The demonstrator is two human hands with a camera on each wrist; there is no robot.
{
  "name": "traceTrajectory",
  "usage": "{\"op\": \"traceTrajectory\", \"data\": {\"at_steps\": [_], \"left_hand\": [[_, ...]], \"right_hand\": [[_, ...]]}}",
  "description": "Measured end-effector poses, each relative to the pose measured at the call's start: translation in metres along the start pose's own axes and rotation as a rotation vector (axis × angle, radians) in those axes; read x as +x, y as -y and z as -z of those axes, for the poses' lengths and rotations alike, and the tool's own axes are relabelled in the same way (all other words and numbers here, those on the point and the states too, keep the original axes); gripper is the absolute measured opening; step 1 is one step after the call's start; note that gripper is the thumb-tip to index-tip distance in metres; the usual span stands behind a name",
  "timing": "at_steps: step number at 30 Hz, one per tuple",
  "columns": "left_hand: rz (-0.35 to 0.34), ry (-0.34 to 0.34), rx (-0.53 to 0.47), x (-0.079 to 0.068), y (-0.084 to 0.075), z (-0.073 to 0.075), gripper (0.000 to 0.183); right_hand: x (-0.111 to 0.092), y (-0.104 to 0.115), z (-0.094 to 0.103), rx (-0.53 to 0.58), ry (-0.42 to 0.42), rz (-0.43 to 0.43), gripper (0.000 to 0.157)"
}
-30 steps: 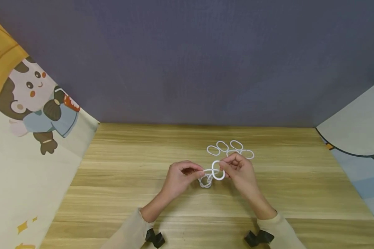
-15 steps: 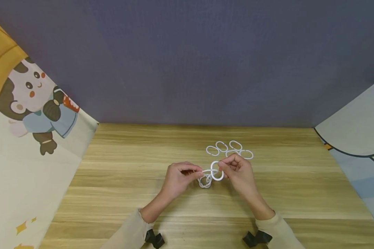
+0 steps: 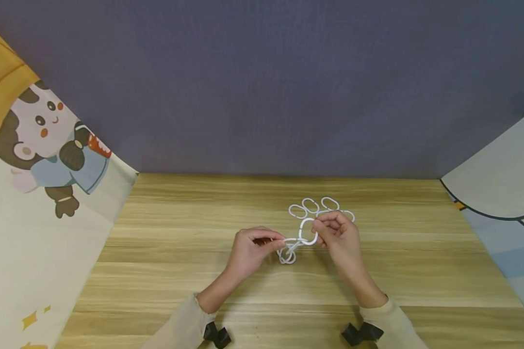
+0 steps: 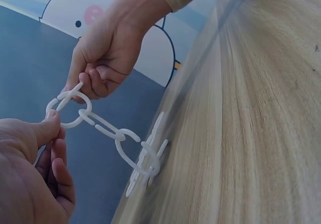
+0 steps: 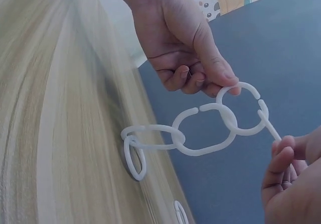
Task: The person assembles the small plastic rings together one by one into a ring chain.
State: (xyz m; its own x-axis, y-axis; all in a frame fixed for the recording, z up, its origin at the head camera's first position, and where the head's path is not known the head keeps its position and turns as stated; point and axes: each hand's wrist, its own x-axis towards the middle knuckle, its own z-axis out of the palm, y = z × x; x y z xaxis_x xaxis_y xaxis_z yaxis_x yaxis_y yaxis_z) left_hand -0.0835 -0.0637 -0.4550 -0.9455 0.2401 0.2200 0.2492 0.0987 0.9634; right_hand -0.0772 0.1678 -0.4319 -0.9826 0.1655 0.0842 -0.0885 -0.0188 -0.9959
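My left hand (image 3: 253,249) pinches a white oval plastic link (image 5: 251,132) between thumb and fingertips. From that link a short chain of similar links (image 5: 205,152) hangs down to the wooden table. Another white link (image 3: 301,232), with a small gap in its side, is pinched by the thumb and forefinger of my right hand (image 3: 340,237). The right wrist view shows this link edge-on, crossing the left-held link close to its gap; it looks hooked through. Both hands are above the table, a short way apart.
Several loose white links (image 3: 322,201) lie on the wooden table (image 3: 192,203) beyond my right hand, which partly covers some. A dark grey-blue panel (image 3: 262,97) rises at the back. Printed cartoon panels (image 3: 8,242) flank both sides.
My right hand has shifted slightly away and to the right with its link, which now overlaps the left-held link only near its lower end. The left hand stays nearly still.
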Motion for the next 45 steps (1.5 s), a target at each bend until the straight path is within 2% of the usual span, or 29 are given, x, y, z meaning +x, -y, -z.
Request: {"op": "traceTrajectory", "data": {"at_steps": [5, 11, 21, 27, 39, 42, 45], "left_hand": [[0.013, 0.002, -0.023, 0.0, 0.0, 0.0, 0.008], [0.023, 0.005, -0.048, 0.0, -0.001, 0.001, 0.009], [0.016, 0.016, -0.077, 0.0, 0.0, 0.001, 0.01], [0.03, 0.031, -0.053, 0.001, 0.001, 0.001, 0.01], [0.088, 0.127, 0.006, 0.003, 0.002, 0.0, 0.013], [0.091, 0.125, 0.003, 0.002, 0.001, 0.0, 0.016], [0.073, 0.094, -0.013, 0.002, -0.001, 0.001, 0.017]], "right_hand": [[0.001, 0.001, 0.001, 0.004, 0.023, -0.013, 0.022], [0.0, 0.001, 0.002, 0.053, 0.031, -0.031, 0.007], [0.002, 0.005, 0.002, 0.084, -0.047, -0.122, 0.004], [0.001, 0.006, 0.002, 0.1, -0.012, -0.112, 0.007], [-0.003, 0.009, 0.002, 0.087, 0.019, -0.099, 0.01], [-0.004, 0.009, 0.003, 0.072, 0.023, -0.098, 0.008], [-0.006, 0.01, 0.003, 0.064, 0.027, -0.096, 0.008]]}}
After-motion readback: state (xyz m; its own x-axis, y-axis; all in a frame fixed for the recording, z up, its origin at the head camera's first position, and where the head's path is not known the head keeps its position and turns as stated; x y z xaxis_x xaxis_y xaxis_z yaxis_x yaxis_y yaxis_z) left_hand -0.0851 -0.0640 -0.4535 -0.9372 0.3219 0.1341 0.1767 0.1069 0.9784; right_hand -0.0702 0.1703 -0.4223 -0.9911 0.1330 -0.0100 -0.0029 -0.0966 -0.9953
